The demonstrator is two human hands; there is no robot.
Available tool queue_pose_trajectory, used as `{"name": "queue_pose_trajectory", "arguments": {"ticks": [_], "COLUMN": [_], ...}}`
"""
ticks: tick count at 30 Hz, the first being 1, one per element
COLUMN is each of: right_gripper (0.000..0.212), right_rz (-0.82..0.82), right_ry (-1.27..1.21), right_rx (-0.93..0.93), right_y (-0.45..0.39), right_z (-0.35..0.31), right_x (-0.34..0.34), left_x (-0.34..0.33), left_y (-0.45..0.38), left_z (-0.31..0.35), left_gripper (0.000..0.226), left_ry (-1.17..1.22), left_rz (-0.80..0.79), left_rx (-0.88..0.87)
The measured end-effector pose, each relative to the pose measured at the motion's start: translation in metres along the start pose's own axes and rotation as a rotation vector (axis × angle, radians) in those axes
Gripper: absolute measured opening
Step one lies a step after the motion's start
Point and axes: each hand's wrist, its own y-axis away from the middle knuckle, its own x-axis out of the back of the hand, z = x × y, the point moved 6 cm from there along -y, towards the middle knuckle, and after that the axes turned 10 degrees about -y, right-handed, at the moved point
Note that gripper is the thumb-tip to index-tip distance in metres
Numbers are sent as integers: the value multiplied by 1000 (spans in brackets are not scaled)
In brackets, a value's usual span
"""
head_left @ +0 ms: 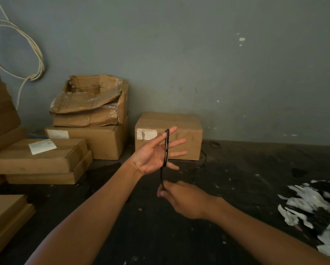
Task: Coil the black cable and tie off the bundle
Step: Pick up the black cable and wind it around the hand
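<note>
Head view, frame centre: left hand (152, 155), fingers spread, carries the thin, limp, light cable (166, 150) looped across them, while right hand (181, 197) pinches its lower end.

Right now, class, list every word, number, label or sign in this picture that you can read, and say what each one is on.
No text here can be read.
White label with dark bars on the sealed box against the wall: too blurred.
White label on the large box under the crumpled one: too faint.
White sheet on the flat box at left: too small.
Black cable: pale marks, unreadable.
</note>
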Motion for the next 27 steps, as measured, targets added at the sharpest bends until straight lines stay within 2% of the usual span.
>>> {"name": "queue_pose_trajectory", "arguments": {"ticks": [7, 11, 15, 19, 23, 27], "right_gripper": [21, 17, 16, 16, 17, 17], "right_rz": [189, 259, 355, 394, 396, 390], "right_ry": [147, 212, 336, 381, 338, 192], "right_rx": [28, 14, 19, 66, 109, 133], "right_y": [7, 3, -2, -3, -5, -10], "right_z": [-12, -9, -13, -12, -5, 3], "right_x": [76, 114, 145, 160, 161, 158], "left_x": [14, 11, -2, -8, -18, -22], "left_y": [12, 16, 21, 25, 30, 33], "left_z": [-16, -27, -35, -35, -27, -18], "left_gripper": [39, 48, 44, 45, 47, 50], "left_ry": [-82, -184, -230, -233, -261, -241], "left_rz": [22, -29, -116, -172, -251, -284], "left_rx": [85, 172, 256, 271, 261, 227]}}
